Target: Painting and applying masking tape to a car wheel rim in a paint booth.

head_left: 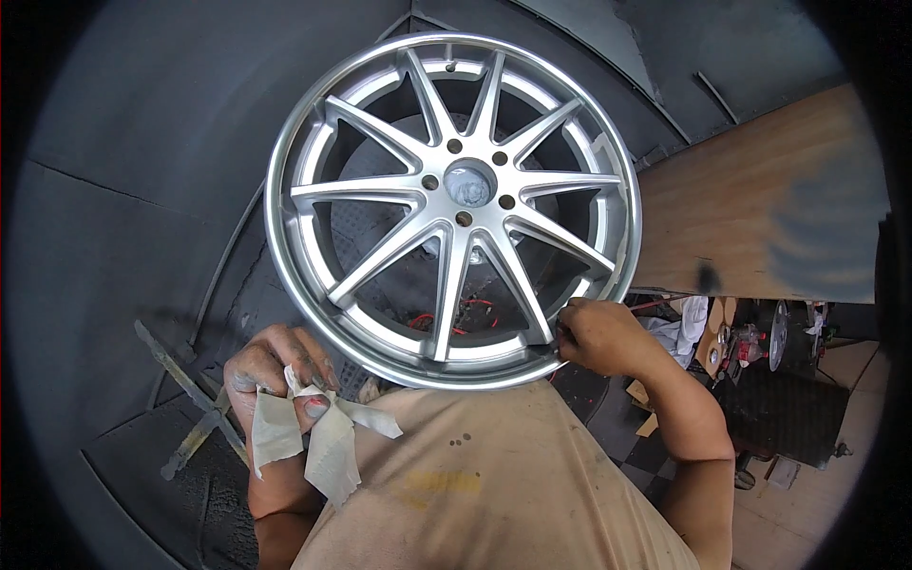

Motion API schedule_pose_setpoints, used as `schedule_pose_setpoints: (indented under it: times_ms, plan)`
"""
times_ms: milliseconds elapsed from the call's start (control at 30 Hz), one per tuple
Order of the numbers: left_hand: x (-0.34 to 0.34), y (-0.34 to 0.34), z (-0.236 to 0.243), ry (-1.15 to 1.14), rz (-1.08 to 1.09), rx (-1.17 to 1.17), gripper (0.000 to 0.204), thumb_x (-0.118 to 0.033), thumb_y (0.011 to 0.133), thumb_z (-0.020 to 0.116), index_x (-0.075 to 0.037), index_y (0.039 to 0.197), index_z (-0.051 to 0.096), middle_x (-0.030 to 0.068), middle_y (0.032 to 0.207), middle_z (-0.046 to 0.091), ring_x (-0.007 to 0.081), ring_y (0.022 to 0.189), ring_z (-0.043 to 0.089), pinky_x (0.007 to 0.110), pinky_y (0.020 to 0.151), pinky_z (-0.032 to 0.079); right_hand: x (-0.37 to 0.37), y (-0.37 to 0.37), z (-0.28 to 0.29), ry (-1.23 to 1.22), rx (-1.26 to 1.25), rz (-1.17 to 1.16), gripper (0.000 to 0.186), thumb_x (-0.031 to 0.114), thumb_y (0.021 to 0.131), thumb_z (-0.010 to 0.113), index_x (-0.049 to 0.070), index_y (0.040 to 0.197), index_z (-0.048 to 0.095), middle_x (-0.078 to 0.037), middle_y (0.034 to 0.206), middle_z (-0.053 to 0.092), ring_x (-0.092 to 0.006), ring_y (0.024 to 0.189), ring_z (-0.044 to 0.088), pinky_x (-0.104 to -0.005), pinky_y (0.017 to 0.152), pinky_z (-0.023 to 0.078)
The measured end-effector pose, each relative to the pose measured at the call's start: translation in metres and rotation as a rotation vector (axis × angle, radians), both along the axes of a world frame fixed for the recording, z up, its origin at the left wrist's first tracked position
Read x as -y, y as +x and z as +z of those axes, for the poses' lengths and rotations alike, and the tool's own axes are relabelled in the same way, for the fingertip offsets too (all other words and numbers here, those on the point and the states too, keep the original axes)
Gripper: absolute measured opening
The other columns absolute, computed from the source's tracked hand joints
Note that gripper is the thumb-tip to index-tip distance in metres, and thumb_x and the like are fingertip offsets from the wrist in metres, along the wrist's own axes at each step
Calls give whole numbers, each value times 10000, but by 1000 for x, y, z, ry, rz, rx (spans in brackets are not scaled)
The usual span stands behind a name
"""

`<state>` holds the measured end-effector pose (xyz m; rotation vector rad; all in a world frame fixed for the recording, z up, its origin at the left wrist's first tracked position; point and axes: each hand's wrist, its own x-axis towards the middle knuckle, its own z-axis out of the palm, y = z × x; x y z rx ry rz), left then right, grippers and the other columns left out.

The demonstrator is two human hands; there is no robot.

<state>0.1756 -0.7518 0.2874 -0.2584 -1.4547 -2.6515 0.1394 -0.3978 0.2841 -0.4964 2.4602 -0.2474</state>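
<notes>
A silver multi-spoke alloy wheel (454,204) stands face-on in front of me, against dark sheeting. My right hand (597,334) pinches at the wheel's lower right rim, fingertips on the lip where a spoke meets it. My left hand (275,370) is low at the left, apart from the wheel, and clutches crumpled strips of pale masking tape (318,437) that hang down over my tan shirt.
A wooden board (760,209) with dark paint smears leans at the right. Below it are a cluttered shelf with small parts (750,342) and cardboard scraps on a checkered floor. A paint-stained cross-shaped stand (195,408) lies at the lower left.
</notes>
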Motion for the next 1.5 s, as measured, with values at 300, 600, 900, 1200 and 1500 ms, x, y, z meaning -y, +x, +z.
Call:
schedule_pose_setpoints:
  times_ms: [300,600,900,1200,1500]
  plan:
    - [10,-6,-11,-34,-21,-35,406,14,641,836,-106,611,449,52,750,559,198,712,635,290,542,567,-12,-10,5,-132,119,-154,212,200,762,668,-2,821,695,-181,784,659,-345,785,647,-429,707,501]
    - [4,-2,-5,-63,28,18,409,15,638,837,-108,613,447,51,755,560,200,712,633,300,532,558,2,-9,8,-8,137,-102,198,191,775,638,5,832,679,-176,830,660,-347,805,649,-440,737,505]
    - [8,2,-6,-109,53,37,412,9,649,835,-109,614,442,45,765,551,187,711,625,286,540,533,-4,1,-11,136,-60,-101,199,163,807,598,-31,846,612,-231,928,595,-402,846,617,-463,759,491]
    - [10,-2,-7,-111,14,60,408,16,649,832,-108,614,444,49,784,553,197,717,624,291,555,540,-4,-4,-4,-51,-52,-104,188,153,802,603,-20,829,671,-220,878,617,-393,833,623,-469,753,498]
    - [9,-7,-12,-96,-6,-19,393,11,666,822,-113,629,450,51,784,554,193,726,626,288,565,546,-14,-7,-10,-16,-214,-279,196,156,789,609,-30,805,671,-218,898,629,-378,828,625,-464,761,493]
